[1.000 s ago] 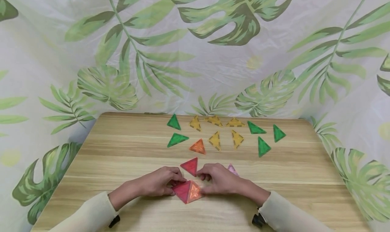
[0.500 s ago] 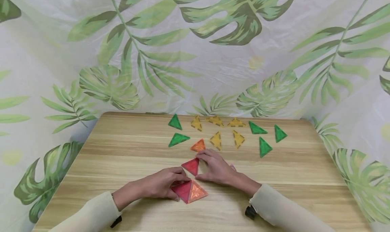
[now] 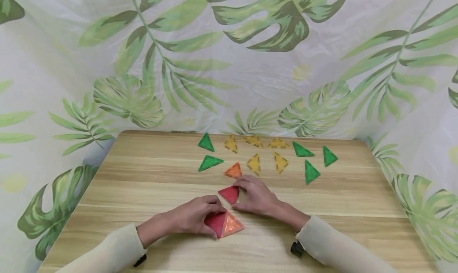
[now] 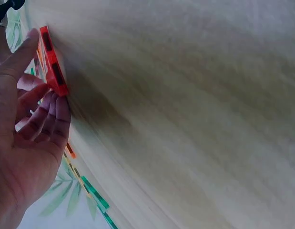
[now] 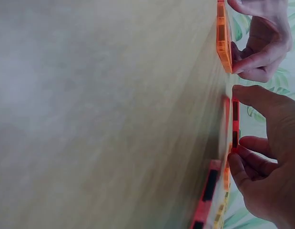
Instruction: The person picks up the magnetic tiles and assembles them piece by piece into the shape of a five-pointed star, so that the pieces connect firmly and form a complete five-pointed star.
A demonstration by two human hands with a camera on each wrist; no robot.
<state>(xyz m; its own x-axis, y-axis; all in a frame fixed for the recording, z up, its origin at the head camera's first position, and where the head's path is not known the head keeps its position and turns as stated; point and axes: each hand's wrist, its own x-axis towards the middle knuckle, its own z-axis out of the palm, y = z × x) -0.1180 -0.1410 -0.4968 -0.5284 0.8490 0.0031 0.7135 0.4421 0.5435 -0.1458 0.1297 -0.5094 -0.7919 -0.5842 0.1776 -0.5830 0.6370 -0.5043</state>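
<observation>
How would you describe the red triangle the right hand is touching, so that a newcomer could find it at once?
Start at the wooden table and go to its near middle, where two hands meet. The right hand pinches a lone red triangle, just beyond the red-and-orange pair under the left hand. It is the only red tile lying by itself, nearer than the orange triangle.
</observation>
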